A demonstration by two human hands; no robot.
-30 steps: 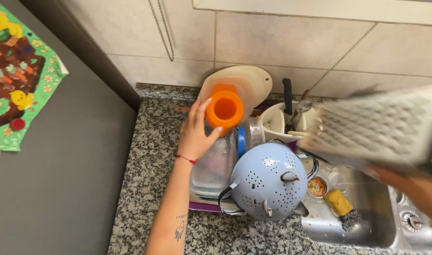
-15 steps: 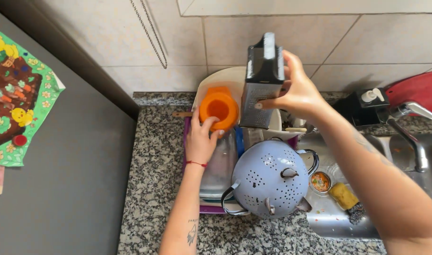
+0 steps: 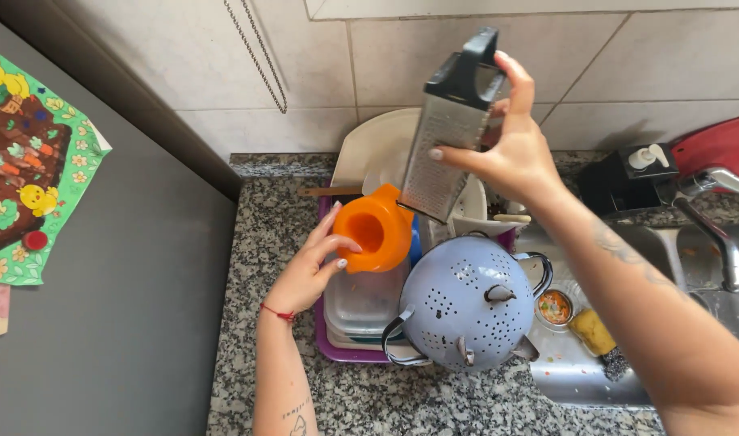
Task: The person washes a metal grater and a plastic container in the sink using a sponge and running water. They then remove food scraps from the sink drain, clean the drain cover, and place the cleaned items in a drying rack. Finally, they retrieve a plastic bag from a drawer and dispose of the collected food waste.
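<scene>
Gripped by the right hand [image 3: 519,157], a stiff, sharp-faced grater [image 3: 450,133] is best held by its handle; an orange cup [image 3: 375,228] is pinched by the left hand [image 3: 309,270]

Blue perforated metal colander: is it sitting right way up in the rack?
No, the blue perforated metal colander lies upside down, its small feet pointing upward.

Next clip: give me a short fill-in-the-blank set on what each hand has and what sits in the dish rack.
1. The right hand holds a metal box ____ by its black handle.
2. The left hand grips a cup coloured ____.
3. The pale blue colander lies upside down on the purple ____.
4. The sponge lies in the ____.

Missing words: grater; orange; dish rack; sink
</scene>
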